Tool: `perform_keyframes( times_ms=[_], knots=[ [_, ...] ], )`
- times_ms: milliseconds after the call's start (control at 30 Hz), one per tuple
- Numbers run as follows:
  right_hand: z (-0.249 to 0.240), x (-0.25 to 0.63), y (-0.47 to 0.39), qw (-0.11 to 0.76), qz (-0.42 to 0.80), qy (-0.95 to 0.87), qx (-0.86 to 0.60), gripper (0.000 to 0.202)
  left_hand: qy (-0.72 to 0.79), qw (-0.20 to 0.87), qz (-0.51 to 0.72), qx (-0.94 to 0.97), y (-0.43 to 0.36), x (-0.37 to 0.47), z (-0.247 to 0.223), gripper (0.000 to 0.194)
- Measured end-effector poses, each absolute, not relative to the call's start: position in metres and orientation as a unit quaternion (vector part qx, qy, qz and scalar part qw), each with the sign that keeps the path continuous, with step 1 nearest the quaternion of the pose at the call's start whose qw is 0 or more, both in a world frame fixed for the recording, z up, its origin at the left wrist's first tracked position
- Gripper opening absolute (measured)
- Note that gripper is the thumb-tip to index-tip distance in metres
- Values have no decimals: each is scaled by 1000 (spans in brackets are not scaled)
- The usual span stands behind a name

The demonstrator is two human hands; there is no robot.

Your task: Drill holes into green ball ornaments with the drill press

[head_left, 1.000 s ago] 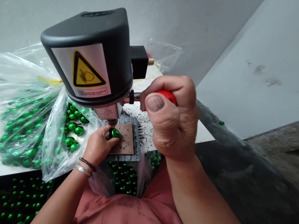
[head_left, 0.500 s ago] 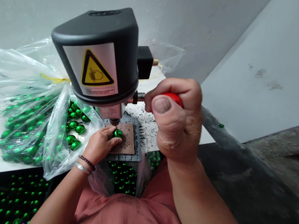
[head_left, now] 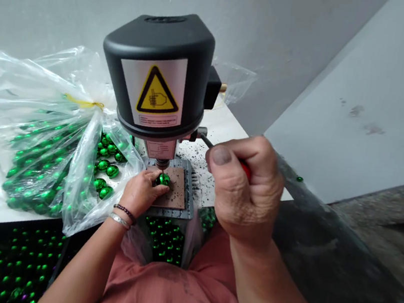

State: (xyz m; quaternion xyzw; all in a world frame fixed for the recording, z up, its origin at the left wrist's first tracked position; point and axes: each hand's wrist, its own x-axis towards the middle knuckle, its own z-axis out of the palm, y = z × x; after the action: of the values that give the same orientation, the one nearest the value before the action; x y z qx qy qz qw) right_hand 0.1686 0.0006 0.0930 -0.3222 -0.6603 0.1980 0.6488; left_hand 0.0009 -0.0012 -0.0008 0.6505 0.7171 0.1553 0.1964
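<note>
A small black bench drill (head_left: 158, 74) with a yellow warning label stands on the white table. Under its bit, my left hand (head_left: 140, 194) pinches a shiny green bead (head_left: 163, 179) against a brown pad (head_left: 175, 190) on the drill's grey base. My right hand (head_left: 245, 188) is clenched around the red-knobbed lever (head_left: 245, 168) on the drill's right side, with the lever pulled low. The bit tip sits just above the bead; whether they touch is hidden.
A clear plastic bag (head_left: 38, 132) full of green beads lies left of the drill, its mouth open by my left hand. More green beads fill a bag (head_left: 168, 240) below the table edge and a dark bin (head_left: 14, 265) lower left. Black swarf (head_left: 201, 159) speckles the table.
My right hand has pulled the red lever downward and the drill head has come lower over the bead. The view has shifted, so the drill sits further right. My left hand keeps holding the bead.
</note>
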Motion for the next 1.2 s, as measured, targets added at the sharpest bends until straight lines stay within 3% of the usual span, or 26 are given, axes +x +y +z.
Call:
perform_keyframes(
  times_ms=[500,767,967,1133,1200],
  knots=[
    [54,157,8,718,210,-636,-188,6,707,198,168,658,-3,-1,-2,36],
    [43,153,12,735,209,-622,-171,8,719,197,170,645,-3,-1,-6,40],
    [24,156,9,722,243,-618,-193,10,718,210,166,643,-5,0,-2,31],
    [46,154,9,730,223,-611,-208,7,719,195,168,645,-4,1,-3,32],
    [70,153,13,732,203,-604,-243,15,721,184,173,645,-4,2,-5,33]
  ],
)
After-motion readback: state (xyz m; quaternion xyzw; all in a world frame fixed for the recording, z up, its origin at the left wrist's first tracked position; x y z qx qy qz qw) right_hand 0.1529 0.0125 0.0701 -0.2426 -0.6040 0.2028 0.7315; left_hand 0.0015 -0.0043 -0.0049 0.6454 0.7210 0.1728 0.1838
